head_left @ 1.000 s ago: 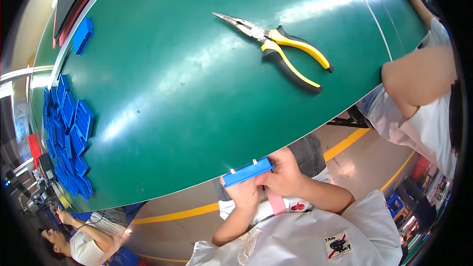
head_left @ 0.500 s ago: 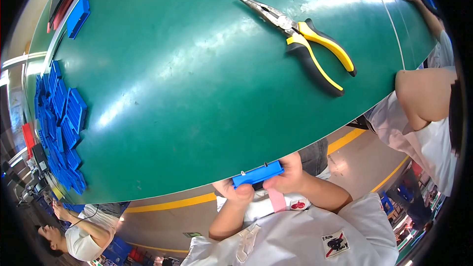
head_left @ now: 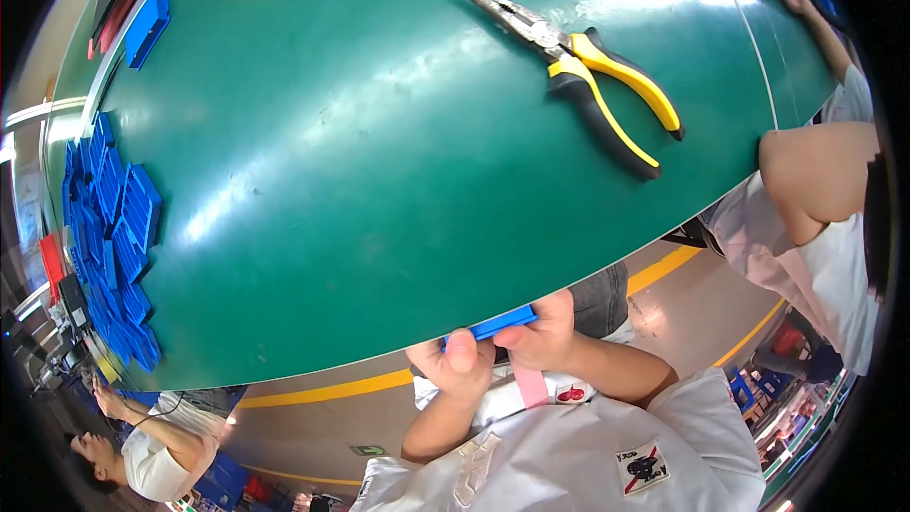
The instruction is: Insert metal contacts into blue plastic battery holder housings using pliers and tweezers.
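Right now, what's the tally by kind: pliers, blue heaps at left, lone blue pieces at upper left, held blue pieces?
Pliers: 1
Heap of blue pieces, as one: 1
Lone blue piece: 1
Held blue piece, between left hand and right hand: 1
Total: 4

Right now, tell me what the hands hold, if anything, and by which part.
A slim, blue, bar-shaped, plastic-looking piece is held by its two ends: the left hand at its left end, the right hand at its right.

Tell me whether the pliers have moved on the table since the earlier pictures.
No: the pliers lie the same way relative to the white line on the green table; the view itself shifted.
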Action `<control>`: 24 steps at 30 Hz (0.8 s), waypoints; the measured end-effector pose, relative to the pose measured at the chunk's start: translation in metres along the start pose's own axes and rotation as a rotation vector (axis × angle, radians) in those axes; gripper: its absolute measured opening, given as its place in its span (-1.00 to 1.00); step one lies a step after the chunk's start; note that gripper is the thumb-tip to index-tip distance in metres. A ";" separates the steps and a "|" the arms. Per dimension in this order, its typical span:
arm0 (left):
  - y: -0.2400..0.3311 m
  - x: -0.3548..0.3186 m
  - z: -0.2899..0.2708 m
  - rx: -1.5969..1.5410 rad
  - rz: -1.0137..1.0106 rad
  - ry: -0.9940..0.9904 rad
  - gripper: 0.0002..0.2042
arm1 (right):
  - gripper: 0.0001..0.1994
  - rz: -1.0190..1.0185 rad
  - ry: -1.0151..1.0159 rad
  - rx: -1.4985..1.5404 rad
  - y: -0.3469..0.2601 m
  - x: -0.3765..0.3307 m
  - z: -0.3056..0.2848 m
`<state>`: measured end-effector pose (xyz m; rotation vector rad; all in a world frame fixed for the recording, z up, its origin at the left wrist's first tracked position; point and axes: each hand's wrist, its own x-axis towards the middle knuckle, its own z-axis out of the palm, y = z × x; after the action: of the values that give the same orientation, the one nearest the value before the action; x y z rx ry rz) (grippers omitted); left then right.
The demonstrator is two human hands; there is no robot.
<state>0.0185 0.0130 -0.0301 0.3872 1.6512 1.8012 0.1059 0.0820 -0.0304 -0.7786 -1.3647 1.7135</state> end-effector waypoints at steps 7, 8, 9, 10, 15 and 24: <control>0.017 -0.008 -0.021 0.109 -0.088 -0.274 -0.15 | -0.71 0.191 -0.134 0.061 -0.028 -0.001 -0.008; 0.023 -0.007 -0.017 0.096 -0.120 -0.291 -0.16 | -0.73 0.278 -0.132 0.144 -0.032 -0.002 -0.007; 0.027 -0.006 -0.014 0.084 -0.152 -0.307 -0.16 | -0.73 0.278 -0.131 0.143 -0.034 -0.002 -0.005; 0.029 -0.007 -0.012 0.084 -0.154 -0.307 -0.16 | -0.75 0.264 -0.096 0.189 -0.036 -0.001 -0.002; 0.030 -0.008 0.001 0.025 -0.185 -0.188 -0.25 | -0.76 0.262 -0.059 0.211 -0.038 0.000 0.000; 0.023 -0.009 -0.001 0.058 -0.126 -0.196 -0.33 | -0.77 0.177 -0.055 0.080 -0.032 -0.001 0.000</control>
<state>0.0181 0.0066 -0.0059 0.4594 1.5577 1.5744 0.1130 0.0842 0.0009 -0.8334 -1.2872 1.9279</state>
